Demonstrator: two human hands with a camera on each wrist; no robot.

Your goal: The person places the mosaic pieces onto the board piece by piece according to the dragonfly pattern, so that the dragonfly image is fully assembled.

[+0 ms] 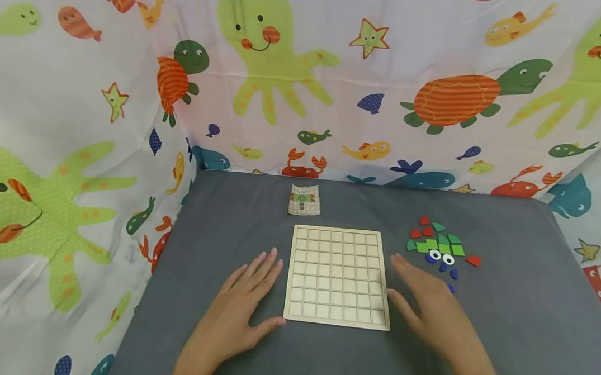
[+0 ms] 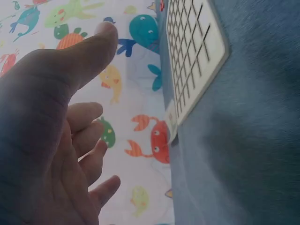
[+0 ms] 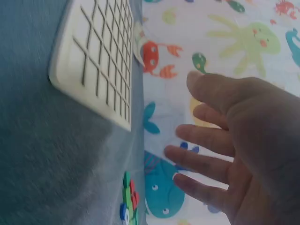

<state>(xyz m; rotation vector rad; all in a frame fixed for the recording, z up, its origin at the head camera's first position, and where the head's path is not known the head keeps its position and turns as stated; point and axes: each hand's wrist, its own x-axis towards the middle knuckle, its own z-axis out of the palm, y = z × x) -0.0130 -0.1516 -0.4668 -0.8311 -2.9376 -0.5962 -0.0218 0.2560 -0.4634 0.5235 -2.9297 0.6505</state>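
Observation:
A square wooden grid board (image 1: 337, 277) lies flat on the grey cloth, between my two hands. My left hand (image 1: 242, 302) is at the board's left side, fingers extended and holding nothing; its thumb tip comes close to the lower left corner. On the other side my right hand (image 1: 428, 305) hovers by the board's right edge, fingers loosely straight, nothing in its grasp. In the right wrist view a gap shows between the right hand (image 3: 220, 140) and the board (image 3: 103, 61). Beyond the right fingers lies a cluster of small coloured pieces (image 1: 444, 248).
Behind the board rests a small patterned card (image 1: 304, 200), its edges curling up. The pieces include red triangles (image 1: 473, 261), green squares (image 1: 444, 248), blue shapes and two white rings (image 1: 448, 259). A sea-animal print curtain (image 1: 305, 81) borders the grey surface (image 1: 228, 218).

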